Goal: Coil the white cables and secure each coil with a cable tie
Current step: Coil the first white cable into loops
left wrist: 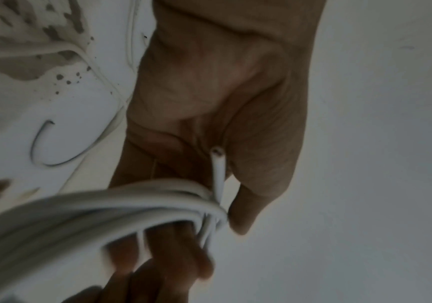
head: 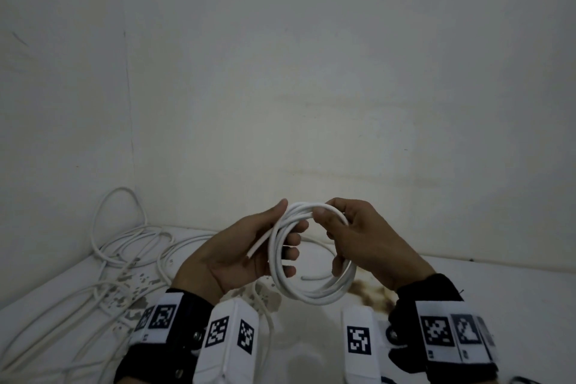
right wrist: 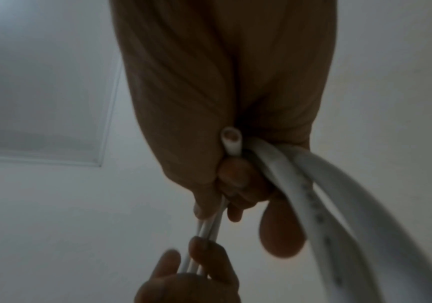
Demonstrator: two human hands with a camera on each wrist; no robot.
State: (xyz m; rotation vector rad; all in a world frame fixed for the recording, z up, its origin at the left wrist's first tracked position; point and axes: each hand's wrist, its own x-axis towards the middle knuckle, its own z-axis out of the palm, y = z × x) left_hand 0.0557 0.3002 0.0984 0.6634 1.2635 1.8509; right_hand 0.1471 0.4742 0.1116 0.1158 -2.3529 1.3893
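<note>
A white cable coil (head: 311,296) of several loops is held upright in the air above the white table (head: 498,284). My left hand (head: 286,224) grips the coil's left side, thumb on top and fingers through the loop. One cut end (head: 249,254) lies across its palm. My right hand (head: 335,237) grips the coil's right side, thumb pressing the top strands. In the left wrist view the cable end (left wrist: 217,164) sticks up from the bundled strands (left wrist: 106,207). The right wrist view shows another cut end (right wrist: 231,141) pinched against the strands (right wrist: 313,184).
Loose white cables (head: 124,246) lie tangled on the table's left side, up to the wall corner. Brown stains (head: 367,290) mark the table under the coil. A thin dark curved strip (left wrist: 41,143) lies on the table. White walls stand close behind and to the left.
</note>
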